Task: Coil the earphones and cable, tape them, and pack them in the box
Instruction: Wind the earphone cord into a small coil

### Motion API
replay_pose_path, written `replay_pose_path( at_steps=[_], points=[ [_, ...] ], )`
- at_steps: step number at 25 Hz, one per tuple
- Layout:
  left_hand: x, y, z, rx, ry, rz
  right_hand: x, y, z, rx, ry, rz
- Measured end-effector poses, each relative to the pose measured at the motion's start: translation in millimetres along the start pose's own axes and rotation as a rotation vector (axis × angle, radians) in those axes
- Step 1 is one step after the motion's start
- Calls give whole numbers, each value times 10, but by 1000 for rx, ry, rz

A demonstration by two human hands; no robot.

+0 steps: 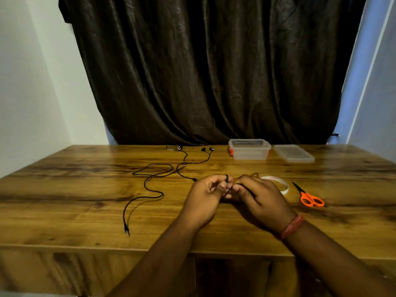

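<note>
Head camera looks down on a wooden table. Only writing I can spot is some reddish print on the inside of the tape roll, way too small and blurry to read.

Tape sits just right of the hands, partly hidden behind the right hand. Orange-handled scissors lie just beyond it, closer to the right edge. At the far edge by the dark curtain there's the clear plastic box, open, with its lid lying flat just to its right, not touching it as far as I can tell.

Plenty of bare wood on the left side and along the near edge.

Both hands meet in the middle. The left hand has its fingers curled, with a bit of the black cable looped around a fingertip, and the right hand is pinching that same cable right next to it. The rest of the cable snakes off left across the table, with the plug near the front edge. The earphones lie at the far edge, left of the box.
</note>
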State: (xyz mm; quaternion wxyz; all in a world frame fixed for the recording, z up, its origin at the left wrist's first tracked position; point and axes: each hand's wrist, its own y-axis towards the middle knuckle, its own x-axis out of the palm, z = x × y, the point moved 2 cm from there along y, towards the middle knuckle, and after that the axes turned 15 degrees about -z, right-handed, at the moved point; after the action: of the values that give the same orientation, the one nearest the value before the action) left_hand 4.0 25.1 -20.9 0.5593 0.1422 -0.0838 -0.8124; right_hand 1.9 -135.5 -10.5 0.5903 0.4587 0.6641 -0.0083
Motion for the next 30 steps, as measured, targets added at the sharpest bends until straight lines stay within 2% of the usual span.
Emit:
replay_pose_path(
  at_steps=[3,5,8,12,15,18,21,25,30],
  points=[
    [66,-13,-45,-17,-33,-197,-25,12,65,65,2,126],
    [51,-42,-4,-11,-125,-247,-41,34,122,153,-5,179],
    [28,-101,90,25,-232,-285,-6,46,180,225,23,79],
    [-11,-123,166,81,-454,-202,166,42,116,119,-146,-182],
    [-51,-99,184,122,-582,-99,228,52,74,58,-219,-284],
    [-85,-61,155,147,-565,10,219,34,4,-38,-251,-352],
    [-85,-36,103,124,-334,87,175,11,-73,-92,-282,-302],
    [1,-30,19,8,-48,13,52,5,-63,-62,-217,-99],
    [41,-43,-15,-10,-98,-179,-24,13,51,65,-170,101]
  ],
)
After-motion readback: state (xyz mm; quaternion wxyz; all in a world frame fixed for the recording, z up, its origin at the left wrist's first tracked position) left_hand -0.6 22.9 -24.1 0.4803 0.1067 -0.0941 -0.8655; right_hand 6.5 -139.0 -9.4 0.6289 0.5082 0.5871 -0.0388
